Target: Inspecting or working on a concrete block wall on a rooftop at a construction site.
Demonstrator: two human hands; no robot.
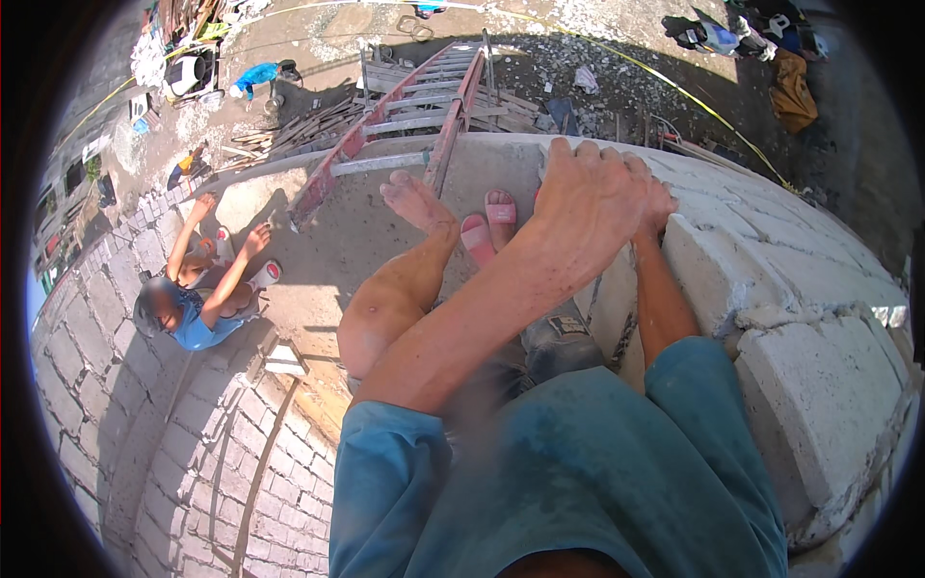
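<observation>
Atop a grey block wall (771, 250), both hands press down on its upper edge: the left hand (588, 197) lies over the right hand (655, 197), fingers (564, 152) curled closed over the blocks' rim. Just left of the fingers a bare foot (414, 200) hangs above a concrete ledge (356, 231) with pink sandals (488, 223); a red ladder (385, 125) leans beyond. Seemingly the person is mid-climb, weight on the arms; any further shift calls for firm footing first.

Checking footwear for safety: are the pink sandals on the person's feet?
No, the pink sandals lie empty on the concrete ledge beside the bare foot.
</observation>
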